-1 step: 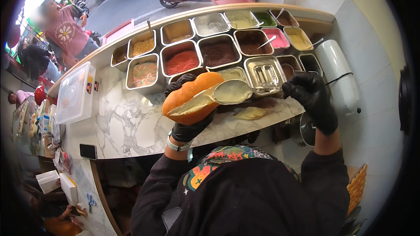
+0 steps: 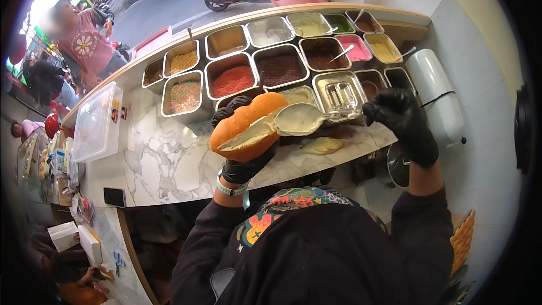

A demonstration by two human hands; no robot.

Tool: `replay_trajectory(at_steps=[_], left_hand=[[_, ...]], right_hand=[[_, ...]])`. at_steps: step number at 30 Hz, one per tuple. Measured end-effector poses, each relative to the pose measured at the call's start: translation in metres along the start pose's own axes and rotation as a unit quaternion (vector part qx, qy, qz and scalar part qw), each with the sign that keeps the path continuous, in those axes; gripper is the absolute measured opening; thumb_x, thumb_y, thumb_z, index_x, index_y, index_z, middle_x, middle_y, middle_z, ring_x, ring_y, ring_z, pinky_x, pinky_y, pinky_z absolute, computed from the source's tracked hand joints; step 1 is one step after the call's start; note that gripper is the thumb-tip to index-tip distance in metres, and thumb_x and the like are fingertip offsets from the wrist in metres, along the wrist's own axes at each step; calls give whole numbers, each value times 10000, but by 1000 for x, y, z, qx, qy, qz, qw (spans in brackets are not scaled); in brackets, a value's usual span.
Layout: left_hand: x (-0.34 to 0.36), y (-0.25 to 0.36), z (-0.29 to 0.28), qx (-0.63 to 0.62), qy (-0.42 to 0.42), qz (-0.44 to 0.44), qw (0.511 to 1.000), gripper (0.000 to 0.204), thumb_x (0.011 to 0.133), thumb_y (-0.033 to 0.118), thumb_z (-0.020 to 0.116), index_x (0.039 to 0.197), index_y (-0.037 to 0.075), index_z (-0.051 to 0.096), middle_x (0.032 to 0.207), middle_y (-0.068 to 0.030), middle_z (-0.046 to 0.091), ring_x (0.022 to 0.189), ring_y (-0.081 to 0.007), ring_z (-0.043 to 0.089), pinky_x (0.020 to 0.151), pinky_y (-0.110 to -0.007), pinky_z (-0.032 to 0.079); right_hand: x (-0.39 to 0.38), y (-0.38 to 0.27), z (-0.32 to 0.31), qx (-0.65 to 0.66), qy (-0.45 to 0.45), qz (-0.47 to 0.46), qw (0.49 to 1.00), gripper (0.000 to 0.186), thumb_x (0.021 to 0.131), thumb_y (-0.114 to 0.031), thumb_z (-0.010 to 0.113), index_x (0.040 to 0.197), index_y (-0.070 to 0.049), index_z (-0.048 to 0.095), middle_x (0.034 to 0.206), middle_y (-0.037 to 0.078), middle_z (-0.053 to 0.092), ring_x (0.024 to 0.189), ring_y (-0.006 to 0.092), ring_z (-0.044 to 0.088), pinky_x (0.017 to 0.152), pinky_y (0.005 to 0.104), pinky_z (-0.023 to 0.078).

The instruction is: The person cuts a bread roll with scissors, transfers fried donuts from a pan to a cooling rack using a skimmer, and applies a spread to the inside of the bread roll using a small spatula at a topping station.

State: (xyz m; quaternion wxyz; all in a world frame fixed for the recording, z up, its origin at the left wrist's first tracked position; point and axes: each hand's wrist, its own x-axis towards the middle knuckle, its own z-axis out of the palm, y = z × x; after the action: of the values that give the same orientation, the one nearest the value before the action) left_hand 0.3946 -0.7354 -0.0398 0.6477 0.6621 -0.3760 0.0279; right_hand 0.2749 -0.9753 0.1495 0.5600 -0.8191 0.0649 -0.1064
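My left hand (image 2: 245,161), in a black glove, cups an orange-brown bun (image 2: 248,114) from below, its fingers curled over the far side. A strip of pale cream (image 2: 245,137) runs along the bun's near side. Against the bun's right end rests a spoon (image 2: 300,119) with pale cream in its bowl. Its handle reaches right to my right hand (image 2: 403,124), also black-gloved, whose fingers are closed round the end. Behind the bun, partly hidden, is a metal tub of pale cream (image 2: 299,95). Next to it lies a shiny metal lid (image 2: 339,94).
Metal tubs of toppings line the counter's far side, among them red crumbs (image 2: 232,81) and sprinkles (image 2: 184,97). A clear plastic box (image 2: 97,127) and a phone (image 2: 114,196) are at left. A creased wrapper (image 2: 324,146) lies near the front edge. A person (image 2: 84,39) stands beyond the counter.
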Motion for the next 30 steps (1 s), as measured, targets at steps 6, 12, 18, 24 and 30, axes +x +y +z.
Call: replay_trajectory(at_steps=[6,12,18,24,30], left_hand=[[-8,-22,29,40,22,14,999,623,669,35,719,1203,86,404,1164,-91,461,1079,-201,467,920,-309,372],[-13,-36,54,-4,78,-55,995,414,874,82,491,1257,11,349,1271,-113,411,1170,-205,401,1010,-330,327],[-27,-55,50,-161,151,-45,974,438,866,36,494,1268,8,322,1263,-124,402,1165,-191,400,1003,-309,334],[0,16,72,-21,197,31,980,560,758,-25,626,1240,33,347,1196,-109,431,1118,-175,428,968,-279,358],[-7,13,72,-71,193,12,979,609,717,24,693,1228,41,362,1180,-102,451,1090,-181,456,930,-274,372]], right_hand=[[26,-17,-19,-94,-113,93,985,211,770,-156,682,718,16,571,682,51,607,654,82,558,603,204,444],[53,17,-42,-163,-101,67,979,271,738,-260,689,681,-14,593,609,19,578,546,66,475,526,214,381],[61,-15,-31,-214,-157,82,961,264,744,-242,680,679,3,604,567,16,558,517,58,452,506,213,377],[89,18,-53,-201,-205,12,958,246,769,-236,653,694,-2,647,587,32,593,548,55,495,554,213,406],[82,14,-46,-208,-203,49,956,262,762,-243,665,656,-5,637,553,7,560,480,46,411,467,215,338]])
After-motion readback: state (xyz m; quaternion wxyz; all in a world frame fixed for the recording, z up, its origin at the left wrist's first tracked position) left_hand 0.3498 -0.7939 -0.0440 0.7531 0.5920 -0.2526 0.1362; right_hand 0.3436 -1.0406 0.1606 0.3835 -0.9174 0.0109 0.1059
